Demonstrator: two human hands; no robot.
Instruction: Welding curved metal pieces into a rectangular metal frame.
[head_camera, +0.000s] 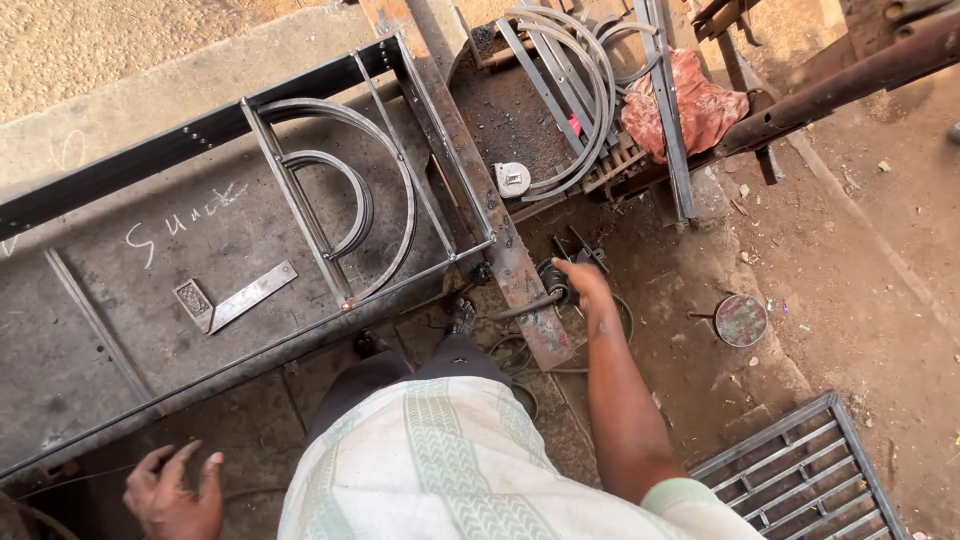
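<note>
The angle grinder, a dark, grimy power tool with a rounded body, is lying on the dirt floor just beside the foot of a rusty steel beam, and a grey cable is trailing from it in loops across the ground. I am reaching down with my right hand; its fingers are curling over the grinder's body and touching it, though I cannot tell whether the grip is actually closing on it. My left hand is hanging free at the lower left with its fingers spread, its grip holding nothing, near the edge of the worktop, a flat grey metal slab marked with chalk scrawl. On it I am seeing one rectangular frame of thin steel bar, with two curved half-rings welded inside it, a large one around a small one. One flat metal try square is lying on the slab beside the frame. Beyond the beam a bundle of bent steel arcs is resting, with one crumpled reddish rag next to it. One round rusty disc is lying on the dirt to the right, and one barred steel grille is showing at the lower right.
</note>
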